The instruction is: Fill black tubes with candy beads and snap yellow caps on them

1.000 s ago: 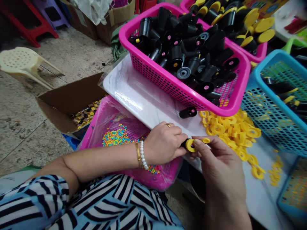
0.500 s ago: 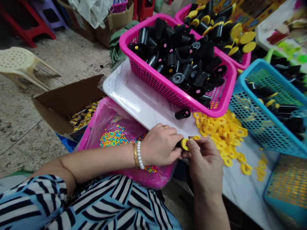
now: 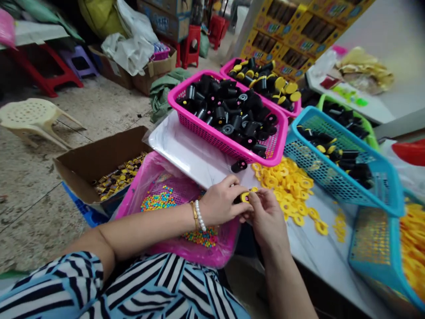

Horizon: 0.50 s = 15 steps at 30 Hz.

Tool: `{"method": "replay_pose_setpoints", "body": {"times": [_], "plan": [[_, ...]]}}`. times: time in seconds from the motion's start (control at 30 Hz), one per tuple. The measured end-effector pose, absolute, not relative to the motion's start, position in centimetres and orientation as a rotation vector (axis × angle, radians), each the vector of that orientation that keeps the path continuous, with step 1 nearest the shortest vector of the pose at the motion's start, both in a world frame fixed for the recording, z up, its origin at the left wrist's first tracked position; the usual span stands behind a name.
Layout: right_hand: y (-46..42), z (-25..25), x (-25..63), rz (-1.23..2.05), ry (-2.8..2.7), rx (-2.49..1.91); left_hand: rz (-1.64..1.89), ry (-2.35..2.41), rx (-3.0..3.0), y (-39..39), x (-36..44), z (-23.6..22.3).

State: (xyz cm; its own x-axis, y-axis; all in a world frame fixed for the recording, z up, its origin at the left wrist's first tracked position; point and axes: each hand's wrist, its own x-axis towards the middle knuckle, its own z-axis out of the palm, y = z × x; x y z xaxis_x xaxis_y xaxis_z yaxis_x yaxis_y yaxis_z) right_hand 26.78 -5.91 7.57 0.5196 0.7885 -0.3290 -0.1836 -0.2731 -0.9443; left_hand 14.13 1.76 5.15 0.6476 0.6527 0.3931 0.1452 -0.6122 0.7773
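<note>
My left hand (image 3: 219,203), with a pearl bracelet at its wrist, is closed around a small black plastic cylinder, mostly hidden by the fingers. On the cylinder's end sits a yellow ring (image 3: 245,197). Thumb and fingers of my right hand (image 3: 270,221) pinch at this end, and a second yellow ring (image 3: 254,189) shows between them. Both hands meet over the table edge. Just beyond them a loose black cylinder (image 3: 239,166) lies on the white table (image 3: 186,146). Right of it spreads a pile of yellow rings (image 3: 288,186).
A pink basket (image 3: 229,148) of black cylinders stands behind my hands. Blue baskets (image 3: 345,186) are at the right. Below my left forearm is a pink tray (image 3: 133,195) with colourful beads. A cardboard box (image 3: 99,144) of small yellow-and-brown pieces stands at the left.
The view has tilted up, showing more of the room behind. Both hands stay together at the black cylinder, with the yellow ring still at its end.
</note>
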Motion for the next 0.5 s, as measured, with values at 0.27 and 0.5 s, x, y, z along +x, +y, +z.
{"method": "replay_pose_setpoints", "body": {"times": [0.27, 0.5], "plan": [[-4.0, 8.9, 31.2, 1.435, -0.651, -1.513, 0.843, 0.58, 2.235, 1.5, 14.1, 4.4], [-4.1, 9.6, 30.6, 1.27, -1.111, -1.791, 0.755, 0.62, 2.221, 1.5, 14.3, 4.8]]}}
